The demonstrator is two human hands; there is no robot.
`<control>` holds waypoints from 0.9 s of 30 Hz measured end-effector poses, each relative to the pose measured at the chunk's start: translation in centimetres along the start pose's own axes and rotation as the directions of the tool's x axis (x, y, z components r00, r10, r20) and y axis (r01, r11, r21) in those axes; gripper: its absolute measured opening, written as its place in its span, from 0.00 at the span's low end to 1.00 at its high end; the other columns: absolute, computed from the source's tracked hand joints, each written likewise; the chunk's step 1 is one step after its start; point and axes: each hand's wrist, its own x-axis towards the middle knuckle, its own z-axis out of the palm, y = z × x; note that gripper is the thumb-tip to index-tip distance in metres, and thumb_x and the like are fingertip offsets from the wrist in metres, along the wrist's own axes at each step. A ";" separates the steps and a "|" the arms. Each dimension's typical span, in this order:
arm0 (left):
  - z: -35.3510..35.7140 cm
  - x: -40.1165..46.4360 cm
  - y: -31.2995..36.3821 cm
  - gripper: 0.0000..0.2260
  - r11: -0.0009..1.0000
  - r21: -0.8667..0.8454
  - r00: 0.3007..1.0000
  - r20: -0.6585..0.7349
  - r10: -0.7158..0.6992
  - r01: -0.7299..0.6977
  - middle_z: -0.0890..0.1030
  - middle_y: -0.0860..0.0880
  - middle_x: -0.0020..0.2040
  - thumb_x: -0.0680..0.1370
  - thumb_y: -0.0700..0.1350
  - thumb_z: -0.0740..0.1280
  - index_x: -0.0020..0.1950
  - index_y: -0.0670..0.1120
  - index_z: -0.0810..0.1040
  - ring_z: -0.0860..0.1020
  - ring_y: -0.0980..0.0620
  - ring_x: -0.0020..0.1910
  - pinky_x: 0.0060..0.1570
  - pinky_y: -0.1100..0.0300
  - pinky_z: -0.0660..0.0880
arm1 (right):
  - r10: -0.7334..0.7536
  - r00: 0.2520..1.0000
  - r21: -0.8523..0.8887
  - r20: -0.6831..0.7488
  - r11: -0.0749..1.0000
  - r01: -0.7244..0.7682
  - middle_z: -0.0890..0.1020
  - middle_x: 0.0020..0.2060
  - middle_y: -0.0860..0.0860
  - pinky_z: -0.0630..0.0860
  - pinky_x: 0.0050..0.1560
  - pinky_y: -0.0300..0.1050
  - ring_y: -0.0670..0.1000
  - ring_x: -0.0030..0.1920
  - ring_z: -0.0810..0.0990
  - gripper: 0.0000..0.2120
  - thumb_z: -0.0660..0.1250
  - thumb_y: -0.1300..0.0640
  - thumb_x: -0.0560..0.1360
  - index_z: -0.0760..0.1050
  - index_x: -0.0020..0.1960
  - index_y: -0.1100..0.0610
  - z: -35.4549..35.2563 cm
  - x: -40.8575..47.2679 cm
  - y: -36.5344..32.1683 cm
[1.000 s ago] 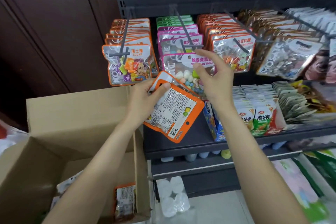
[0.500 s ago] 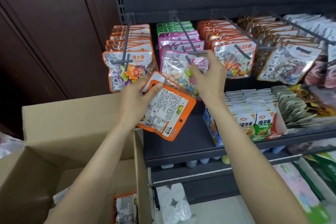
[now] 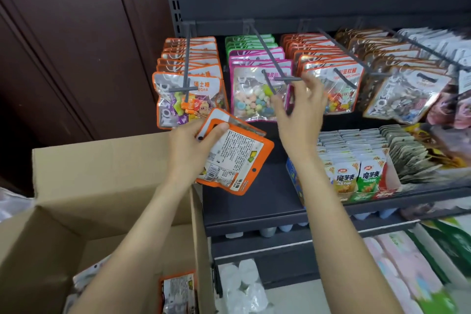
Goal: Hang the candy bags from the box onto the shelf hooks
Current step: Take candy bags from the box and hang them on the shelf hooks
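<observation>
Fingers (image 3: pixel 216 128) of the left hand (image 3: pixel 190 150) are curled round the top corner of an orange-edged foil candy bag (image 3: pixel 237 158), held tilted, printed back up, below the hanging rows. Right-hand (image 3: pixel 300 115) fingers are loosely spread, gripping nothing, beside the grey metal shelf hook (image 3: pixel 270 58) carrying pink-edged bags (image 3: pixel 254 94). Motion blur obscures fingertip contact. Another orange bag (image 3: pixel 178 290) is partly hidden inside the brown cardboard box (image 3: pixel 102 168), cut off by the frame edge.
</observation>
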 end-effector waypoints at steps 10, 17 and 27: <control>-0.2 -2.5 1.0 0.09 0.797 -0.533 0.942 -0.003 -0.337 0.283 0.85 0.44 0.43 0.76 0.47 0.70 0.42 0.42 0.82 0.83 0.43 0.48 0.51 0.46 0.78 | 0.293 0.816 0.479 0.498 0.692 -0.541 0.83 0.48 0.40 0.80 0.42 0.39 0.43 0.47 0.83 0.15 0.73 0.48 0.68 0.74 0.53 0.49 -6.2 -10.1 -5.4; -1.1 -4.1 0.6 0.08 0.753 -0.570 0.935 0.083 -0.345 0.328 0.86 0.47 0.46 0.80 0.46 0.65 0.46 0.49 0.84 0.83 0.46 0.50 0.52 0.47 0.77 | 0.338 0.866 0.424 0.369 0.768 -0.480 0.84 0.39 0.43 0.78 0.36 0.35 0.42 0.39 0.83 0.05 0.71 0.58 0.75 0.75 0.42 0.52 -6.6 -11.0 -5.9; -5.0 -4.1 -2.6 0.02 0.784 -0.562 0.938 -0.040 -0.345 0.264 0.85 0.54 0.40 0.78 0.45 0.67 0.47 0.49 0.80 0.83 0.55 0.41 0.41 0.59 0.80 | 0.337 0.913 0.386 0.232 0.829 -0.404 0.83 0.38 0.41 0.77 0.38 0.33 0.40 0.39 0.82 0.10 0.71 0.61 0.74 0.78 0.46 0.46 -10.2 -12.4 -7.2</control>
